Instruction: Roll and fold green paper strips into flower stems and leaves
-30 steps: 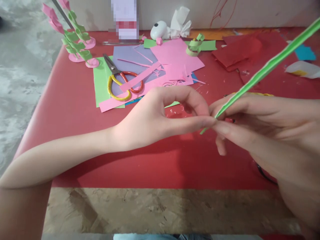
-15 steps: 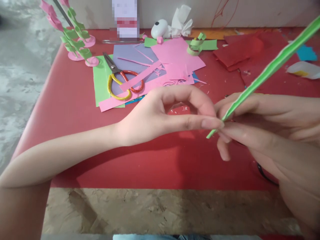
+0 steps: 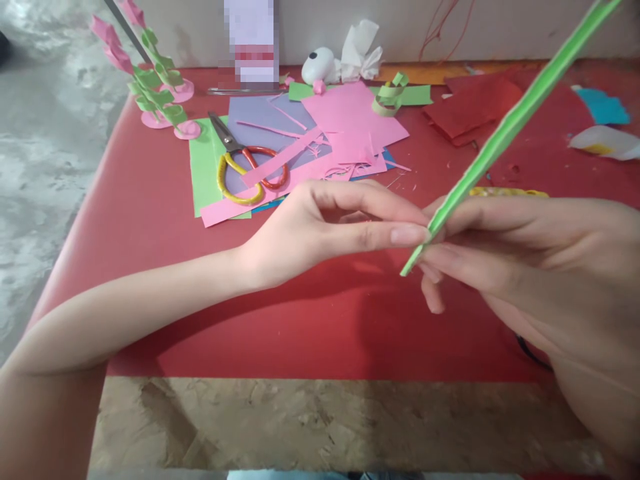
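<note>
A narrow green paper strip (image 3: pixel 505 140), creased lengthwise with pale edges, slants up to the right across the view. Near its lower end my left hand (image 3: pixel 345 217) pinches it between thumb and index finger. My right hand (image 3: pixel 515 260) grips the same end from the other side, its thumb just below the strip. Both sets of fingertips meet there, and a short tip of the strip pokes out below them. Some fingers of each hand are hidden behind the others.
Scissors (image 3: pixel 245 160) with yellow and red handles lie on pink, purple and green paper sheets (image 3: pixel 350 120). Pink paper flowers (image 3: pixel 160 100) with green curled leaves stand at the back left. A curled green strip (image 3: pixel 393 100), white figure (image 3: pixel 320 65) and red paper (image 3: pixel 470 110) lie farther back.
Both hands and the strip have shifted slightly left, and the strip stands a little steeper. My left fingers have flattened, narrowing the gap between index finger and thumb.
</note>
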Demonstrator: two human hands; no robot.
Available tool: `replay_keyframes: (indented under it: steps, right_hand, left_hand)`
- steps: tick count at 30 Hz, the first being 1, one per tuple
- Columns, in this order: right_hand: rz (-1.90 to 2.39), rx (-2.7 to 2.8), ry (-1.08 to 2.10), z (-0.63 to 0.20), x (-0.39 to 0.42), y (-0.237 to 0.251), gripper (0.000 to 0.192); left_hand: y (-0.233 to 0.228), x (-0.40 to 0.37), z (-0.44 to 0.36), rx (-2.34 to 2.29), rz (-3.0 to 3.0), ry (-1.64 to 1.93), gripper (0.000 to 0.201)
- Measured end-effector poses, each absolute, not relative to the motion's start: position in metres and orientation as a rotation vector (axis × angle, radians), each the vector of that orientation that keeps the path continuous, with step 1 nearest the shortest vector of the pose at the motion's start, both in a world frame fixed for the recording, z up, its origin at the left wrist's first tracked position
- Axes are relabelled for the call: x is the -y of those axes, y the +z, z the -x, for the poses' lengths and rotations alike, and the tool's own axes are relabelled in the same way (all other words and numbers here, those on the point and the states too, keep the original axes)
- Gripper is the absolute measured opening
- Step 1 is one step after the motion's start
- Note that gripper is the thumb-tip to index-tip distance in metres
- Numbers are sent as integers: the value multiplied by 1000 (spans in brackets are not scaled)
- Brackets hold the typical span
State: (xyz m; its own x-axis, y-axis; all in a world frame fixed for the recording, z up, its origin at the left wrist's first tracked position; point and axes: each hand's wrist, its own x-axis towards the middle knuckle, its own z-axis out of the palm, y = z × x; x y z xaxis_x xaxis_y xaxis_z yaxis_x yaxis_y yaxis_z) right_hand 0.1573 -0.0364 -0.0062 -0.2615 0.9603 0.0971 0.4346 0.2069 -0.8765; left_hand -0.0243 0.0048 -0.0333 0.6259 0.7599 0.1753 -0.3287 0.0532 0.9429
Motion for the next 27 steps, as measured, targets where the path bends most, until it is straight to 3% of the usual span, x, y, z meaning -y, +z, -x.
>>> replay_keyframes:
  steps: [6,14,20,27]
  right_hand:
    - [1371,1683,838,-159,39,-26,27]
    - [1302,1817,914,-155,39,-8,9]
    - [1213,1858,949,-155,38,-1,11]
    - [1194,1845,946,-154,40,-3,15]
  left_hand:
    - [-35,-4,25,-378,-1203,854,17]
    - [-34,-5,25,-439,-1272,885,7]
    - [-32,-4,25,-426,-1240,856,18]
    - [-33,-5,25,-460,-1314,866,6]
